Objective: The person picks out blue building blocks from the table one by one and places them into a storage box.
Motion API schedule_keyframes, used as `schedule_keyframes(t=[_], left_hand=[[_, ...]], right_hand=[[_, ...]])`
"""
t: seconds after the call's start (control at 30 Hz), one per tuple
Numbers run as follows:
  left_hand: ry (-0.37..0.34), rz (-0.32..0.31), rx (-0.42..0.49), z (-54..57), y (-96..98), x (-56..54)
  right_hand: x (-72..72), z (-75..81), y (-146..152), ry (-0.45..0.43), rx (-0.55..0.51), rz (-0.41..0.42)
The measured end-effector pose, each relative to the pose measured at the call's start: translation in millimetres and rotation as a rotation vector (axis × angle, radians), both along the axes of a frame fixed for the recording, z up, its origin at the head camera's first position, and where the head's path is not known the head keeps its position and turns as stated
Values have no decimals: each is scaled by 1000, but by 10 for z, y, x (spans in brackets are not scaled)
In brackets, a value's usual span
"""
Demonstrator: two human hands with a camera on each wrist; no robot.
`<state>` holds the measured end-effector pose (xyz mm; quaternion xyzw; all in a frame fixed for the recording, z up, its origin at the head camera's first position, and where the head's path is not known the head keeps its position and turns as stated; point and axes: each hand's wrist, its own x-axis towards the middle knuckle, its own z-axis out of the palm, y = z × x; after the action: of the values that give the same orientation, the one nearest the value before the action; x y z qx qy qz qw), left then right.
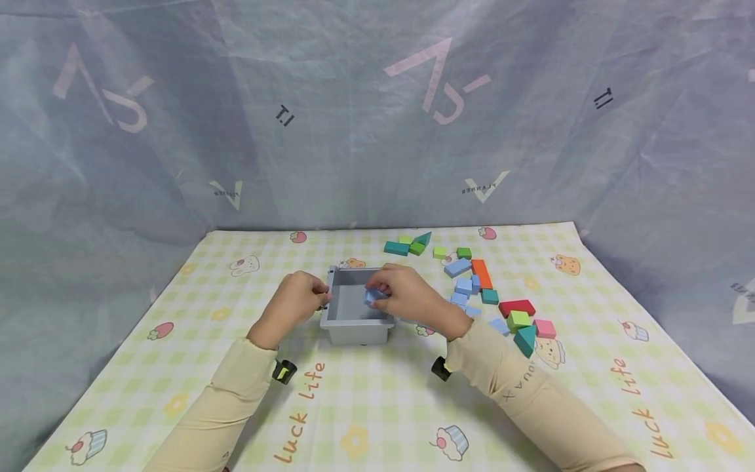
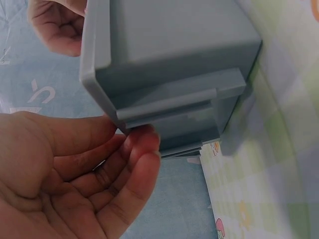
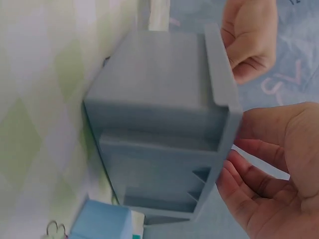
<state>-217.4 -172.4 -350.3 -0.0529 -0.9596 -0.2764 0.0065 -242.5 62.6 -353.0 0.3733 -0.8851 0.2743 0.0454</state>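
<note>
Block (image 1: 373,297), small and light blue, was pinched between the thumb and curled fingers of the right hand (image 1: 407,292), inside the opening of a grey bin (image 1: 356,322), near its right wall; whether it touched the bin's floor could not be told. The left hand (image 1: 293,300), nearly closed, pinched the bin's left rim between thumb and fingertips. The bin stood upright on a table covered by a checked cloth (image 1: 360,393), nearer the table's far edge than its near side and a little left of its middle. Toward the far edge, right of the bin, lay a flat teal block (image 1: 396,248) and a green block (image 1: 417,249), touching. From there more pieces trailed toward the table's right edge: an orange-red bar (image 1: 482,274), a red block (image 1: 518,307), a pink block (image 1: 544,328) and a teal wedge (image 1: 524,340), with several blue ones among them. Cream sleeves (image 1: 519,403) covered both forearms, and a blue-grey curtain (image 1: 354,151) hung beyond the table.
</note>
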Motion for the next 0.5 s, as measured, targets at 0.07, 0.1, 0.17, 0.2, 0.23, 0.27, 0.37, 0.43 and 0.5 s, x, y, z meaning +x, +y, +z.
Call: schedule_keyframes(t=[0.07, 0.1, 0.17, 0.2, 0.23, 0.27, 0.37, 0.43, 0.5], left_hand=[[4, -2, 1, -2, -5, -1], [7, -3, 0, -3, -6, -2], [12, -3, 2, -2, -6, -2], [14, -5, 3, -2, -8, -1], [16, -5, 3, -2, -8, 1], [16, -5, 2, -1, -9, 2], [14, -6, 3, 0, -8, 4], [15, -7, 1, 0, -6, 4], [20, -8, -1, 4, -1, 3]], right_hand=[[2, -21, -33, -5, -1, 4], [2, -29, -43, -9, 0, 7], [1, -44, -58, -3, 0, 10], [3, -47, -63, -3, 0, 10], [4, -51, -67, -2, 0, 11], [5, -56, -69, 1, 1, 11], [6, -68, -69, 0, -2, 8], [6, -76, -67, 0, -1, 2], [5, -82, -67, 2, 1, -2]])
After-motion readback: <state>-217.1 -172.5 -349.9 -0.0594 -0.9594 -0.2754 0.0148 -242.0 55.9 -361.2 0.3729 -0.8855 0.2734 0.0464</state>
